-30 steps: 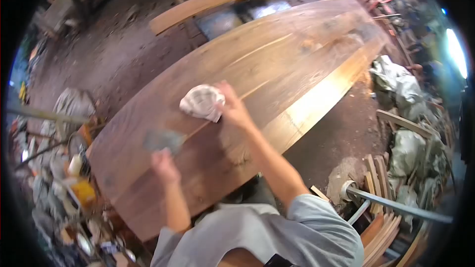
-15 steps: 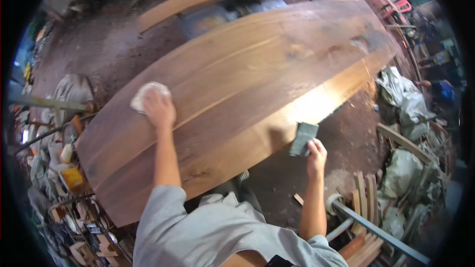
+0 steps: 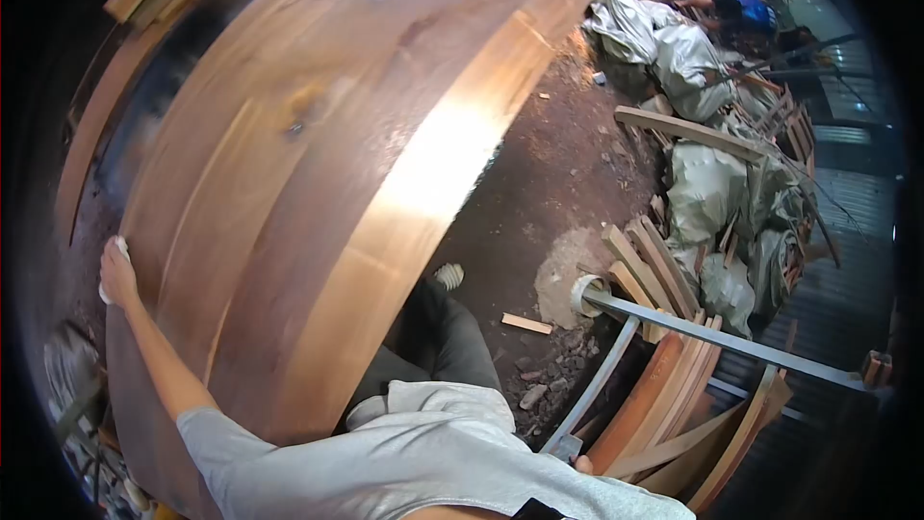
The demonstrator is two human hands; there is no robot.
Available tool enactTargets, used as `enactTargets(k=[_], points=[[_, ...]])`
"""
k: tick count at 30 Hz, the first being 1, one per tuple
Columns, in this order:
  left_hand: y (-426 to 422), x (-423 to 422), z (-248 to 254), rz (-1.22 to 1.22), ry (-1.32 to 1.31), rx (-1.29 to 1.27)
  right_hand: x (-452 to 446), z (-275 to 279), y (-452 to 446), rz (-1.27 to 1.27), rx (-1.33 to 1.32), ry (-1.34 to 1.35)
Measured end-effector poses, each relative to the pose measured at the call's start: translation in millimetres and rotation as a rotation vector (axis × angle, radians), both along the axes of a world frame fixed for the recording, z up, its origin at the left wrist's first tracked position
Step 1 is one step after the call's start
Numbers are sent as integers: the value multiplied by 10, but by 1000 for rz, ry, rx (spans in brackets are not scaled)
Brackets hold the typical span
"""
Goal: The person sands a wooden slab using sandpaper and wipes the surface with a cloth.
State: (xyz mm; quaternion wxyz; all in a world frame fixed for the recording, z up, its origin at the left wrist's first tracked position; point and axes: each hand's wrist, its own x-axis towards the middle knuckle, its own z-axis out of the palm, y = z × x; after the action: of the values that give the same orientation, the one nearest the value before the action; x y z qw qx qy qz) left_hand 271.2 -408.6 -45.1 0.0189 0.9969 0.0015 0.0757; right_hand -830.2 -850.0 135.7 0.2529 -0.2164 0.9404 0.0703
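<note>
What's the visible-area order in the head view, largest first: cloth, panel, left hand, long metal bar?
1. Panel
2. Long metal bar
3. Left hand
4. Cloth, visible part only; the hand covers some, so its full size is unsure.

The left hand (image 3: 117, 275) holds a white cloth (image 3: 121, 247) at the wooden tabletop's (image 3: 318, 183) left edge. The right hand (image 3: 582, 464), mostly hidden, is near wooden planks (image 3: 647, 403).
</note>
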Motion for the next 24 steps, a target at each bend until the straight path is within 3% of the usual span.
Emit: enactTargets(k=[2, 4, 7, 8, 9, 11, 15, 17, 19, 24], points=[[-1085, 388, 58, 80, 84, -6, -317, -394, -319, -182, -101, -72], [-1982, 777, -3, 82, 89, 12, 8, -386, -980, -131, -43, -207], [-3288, 1089, -27, 9, -11, -58, 146, -780, -2130, -103, -106, -399], [-3784, 1109, 64, 0, -27, 40, 3, -1007, -2492, -69, -114, -364], [-3893, 1508, -190, -137, -50, -11, -103, -1244, -2966, -28, -123, -331], [-4237, 1961, -460, -109, -129, 0, 160, -1404, -4055, 19, -131, -322], [-4869, 2048, -362, -10, -97, 101, 899, -1093, -5516, 22, -104, -394], [-5157, 1861, -74, 216, 58, 188, 1075, -1028, -6201, 13, -123, -454], [-4764, 2126, -264, 140, 241, -299, 1312, -957, -6756, 31, -89, -454], [-5420, 2415, -104, 118, 259, -265, 1872, -1018, -8141, 38, 21, -589]])
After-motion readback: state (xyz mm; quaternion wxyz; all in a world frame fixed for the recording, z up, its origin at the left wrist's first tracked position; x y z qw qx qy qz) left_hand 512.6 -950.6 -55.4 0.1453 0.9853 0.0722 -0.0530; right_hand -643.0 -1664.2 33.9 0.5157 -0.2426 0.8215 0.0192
